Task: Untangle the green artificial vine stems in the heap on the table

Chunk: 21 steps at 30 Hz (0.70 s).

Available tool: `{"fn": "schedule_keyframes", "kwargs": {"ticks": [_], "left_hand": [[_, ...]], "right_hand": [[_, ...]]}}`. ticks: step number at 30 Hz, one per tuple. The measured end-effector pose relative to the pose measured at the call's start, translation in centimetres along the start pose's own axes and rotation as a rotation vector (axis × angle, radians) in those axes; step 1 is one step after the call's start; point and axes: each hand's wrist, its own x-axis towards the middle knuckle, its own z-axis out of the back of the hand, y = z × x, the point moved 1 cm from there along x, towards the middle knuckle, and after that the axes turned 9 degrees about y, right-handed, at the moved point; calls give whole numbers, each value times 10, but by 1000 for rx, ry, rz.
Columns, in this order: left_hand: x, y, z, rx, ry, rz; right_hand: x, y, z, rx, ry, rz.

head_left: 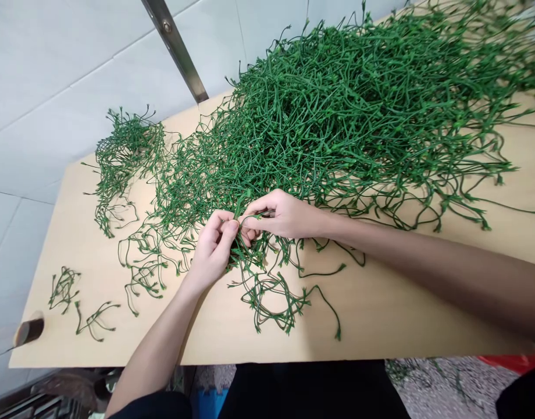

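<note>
My left hand (216, 244) pinches a thin green plastic stem (239, 210) between thumb and forefinger at the near edge of the pile. Right beside it, my right hand (274, 215) is closed with its fingertips on a green stem at the same spot, nearly touching my left fingers. The stems look like artificial plant pieces with small leafy tips. Which piece each hand grips is partly hidden by the fingers. Just below the hands lies a small loose tangle of stems (274, 302) on the table.
A large heap of green stems (346, 110) covers the back and right of the table (381, 314). A smaller clump (123, 151) lies at the left rear, with small bunches (64, 288) at the left. A metal bar (175, 49) stands by the tiled wall. A dark-bottomed cup (29, 331) sits at the left edge.
</note>
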Motion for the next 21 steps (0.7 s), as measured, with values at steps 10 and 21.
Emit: {"fn": "schedule_keyframes", "kwargs": {"ticks": [10, 21], "left_hand": [[-3, 1, 1, 93, 40, 34], [-3, 3, 2, 124, 65, 15]], "right_hand": [[1, -10, 0, -64, -50, 47], [0, -4, -6, -206, -159, 35]]}}
